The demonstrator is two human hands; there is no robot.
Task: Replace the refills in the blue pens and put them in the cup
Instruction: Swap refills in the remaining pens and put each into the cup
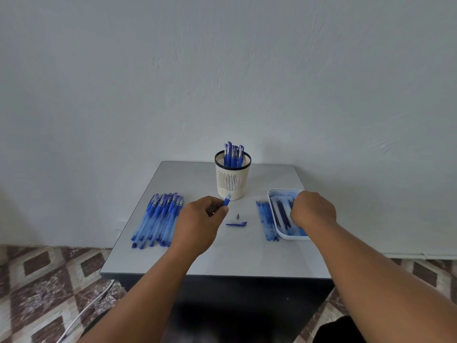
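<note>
Left hand is over the grey square worktop, fingers curled, pinching a blue translucent pen barrel by its lower part; the barrel's end pokes out toward the base of the cup. Right hand is over the near-left part of the white rectangular plastic tray, knuckles up, fingers curled down into it among the dark blue refills. Cannot tell whether it actually grips one, fingertips are hidden.

Cream slotted plastic pen cup with a black rim stands upright at the back centre of the worktop, several capped blue pens upright inside.

Between the hands, lying flat on the worktop: a loose blue pen cap with clip and just behind it a small grey metal pen tip, the two near each other but apart.

Left side of the worktop: a pile of blue translucent pens laid roughly parallel, caps toward the wall. Just left of the tray, touching or nearly touching its edge: a row of blue spent-looking refills lying on the worktop.

Patterned brown and cream floor tiles below, a white cable running across them at left.
</note>
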